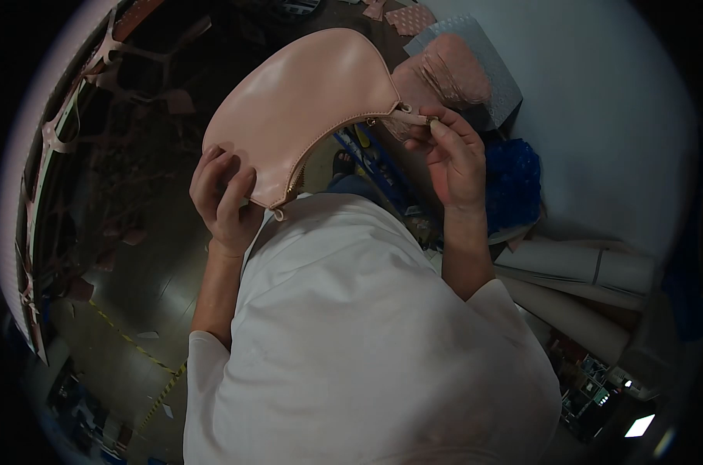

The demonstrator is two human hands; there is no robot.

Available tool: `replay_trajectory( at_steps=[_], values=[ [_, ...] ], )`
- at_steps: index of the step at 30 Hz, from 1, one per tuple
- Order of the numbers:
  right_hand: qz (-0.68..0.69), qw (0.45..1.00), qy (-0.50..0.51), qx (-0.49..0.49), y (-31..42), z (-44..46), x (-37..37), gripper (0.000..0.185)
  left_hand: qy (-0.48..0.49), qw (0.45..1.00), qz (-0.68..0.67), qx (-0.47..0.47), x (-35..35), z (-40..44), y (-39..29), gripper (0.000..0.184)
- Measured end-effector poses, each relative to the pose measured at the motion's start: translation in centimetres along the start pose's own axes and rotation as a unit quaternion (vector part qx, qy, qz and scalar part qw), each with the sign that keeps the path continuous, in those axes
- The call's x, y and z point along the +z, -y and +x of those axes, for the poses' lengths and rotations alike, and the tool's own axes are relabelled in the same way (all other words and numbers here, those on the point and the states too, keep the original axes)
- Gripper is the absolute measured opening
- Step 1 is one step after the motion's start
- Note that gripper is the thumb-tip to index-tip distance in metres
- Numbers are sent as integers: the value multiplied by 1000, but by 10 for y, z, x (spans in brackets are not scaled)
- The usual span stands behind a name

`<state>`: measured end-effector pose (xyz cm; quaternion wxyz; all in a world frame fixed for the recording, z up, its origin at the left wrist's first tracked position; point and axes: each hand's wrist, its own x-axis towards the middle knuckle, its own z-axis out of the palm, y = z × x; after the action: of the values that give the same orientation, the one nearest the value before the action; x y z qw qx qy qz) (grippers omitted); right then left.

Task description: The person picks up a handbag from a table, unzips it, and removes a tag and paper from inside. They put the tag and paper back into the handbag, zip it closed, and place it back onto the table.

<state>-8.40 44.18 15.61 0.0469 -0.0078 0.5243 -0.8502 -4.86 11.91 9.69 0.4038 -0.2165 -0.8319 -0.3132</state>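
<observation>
A smooth pink curved bag (297,101) is held up in front of the white shirt, its zipped inner curve facing the body. My left hand (226,194) grips the bag's lower left end, fingers over the front panel. Near that end a small ring loop (279,215) hangs free. At the bag's right end, my right hand (443,143) pinches a narrow pink strap tab (408,117) with a small metal piece at the fingertips. The palm side of the left hand is hidden by the bag.
Wrapped pink pieces (456,70) lie on a grey sheet (502,97) behind the right hand. A blue plastic bag (514,182) sits to the right, above white rolls (584,267). Cut pink material (57,132) hangs at the left. Yellow-black tape (134,341) marks the floor.
</observation>
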Motion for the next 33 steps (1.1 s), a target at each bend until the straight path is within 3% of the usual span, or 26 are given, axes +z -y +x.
replay_trajectory(
  at_steps=[8, 11, 18, 21, 24, 27, 31, 33],
  values=[
    [-89, 994, 13, -59, 5, -4, 14, 27, 12, 997, -59, -41, 3, 4, 2, 48],
    [-124, 990, 2, -70, 5, -6, 17, 25, 4, 982, -158, -106, 12, 0, 5, 57],
    [-196, 974, -105, -35, 0, 2, 6, 19, 106, 926, -254, -259, 7, -4, -8, 60],
    [-255, 944, -178, -105, -6, 6, 17, 14, 111, 923, -250, -271, 8, -4, -11, 58],
    [-419, 872, -157, -199, -14, -1, 19, 13, 95, 914, -260, -296, 9, -6, -12, 55],
    [-587, 770, -59, -244, -17, -11, 34, 28, 89, 923, -239, -290, 10, -1, -14, 52],
    [-582, 764, 11, -278, -34, -3, 38, 40, 113, 912, -253, -302, 8, -1, -16, 54],
    [-589, 759, 0, -278, -39, -1, 35, 38, 131, 904, -257, -317, 9, -5, -16, 55]
  ],
)
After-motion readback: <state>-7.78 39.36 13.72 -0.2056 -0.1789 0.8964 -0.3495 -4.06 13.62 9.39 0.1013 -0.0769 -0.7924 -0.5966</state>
